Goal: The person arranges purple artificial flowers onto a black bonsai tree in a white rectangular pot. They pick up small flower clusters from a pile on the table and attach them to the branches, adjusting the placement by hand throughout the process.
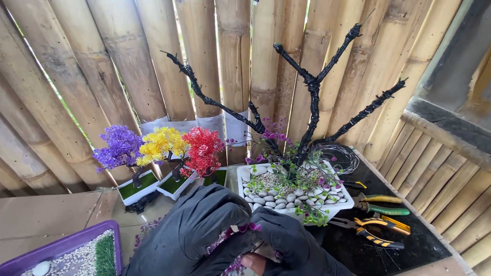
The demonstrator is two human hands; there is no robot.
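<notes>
Both my hands wear black gloves low in the middle of the head view. My left hand (192, 232) and my right hand (289, 245) are closed together on a sprig of small purple artificial flowers (240, 230); a bare fingertip shows under it. Just beyond them stands a white rectangular pot (244, 190) filled with white pebbles and gravel. A bare black wire-wrapped tree (312, 97) rises from it, with small green and purple sprigs around its base.
Three small artificial trees in white pots stand at left: purple (120, 148), yellow (159, 143), red (203, 148). A purple tray (61, 245) with gravel and grass sits at the bottom left. Pliers and cutters (378, 214) and a wire coil (340, 156) lie right. Bamboo wall behind.
</notes>
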